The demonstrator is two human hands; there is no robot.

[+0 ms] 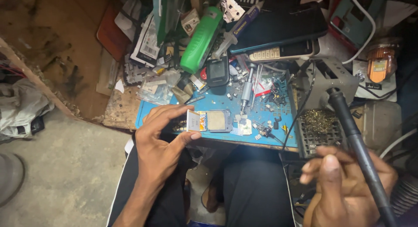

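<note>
My left hand [162, 140] pinches the left end of a small phone part [210, 121], a flat piece with a yellowish screen panel, over the front edge of a blue work mat [257, 141]. My right hand [344, 183] is closed around the black handle of a soldering iron [355, 142], whose upper end sits in a grey metal stand [335, 77] at the right. A silver screwdriver [246, 90] lies on the mat just beyond the part.
A green bottle [201, 39], a syringe [237, 29], a dark smartphone [278, 26], a keypad phone [283, 50] and a small black device [217, 71] crowd the back of the bench. Brass cleaning wool [318, 120] sits in a tray. My knees and a concrete floor [65, 166] lie below.
</note>
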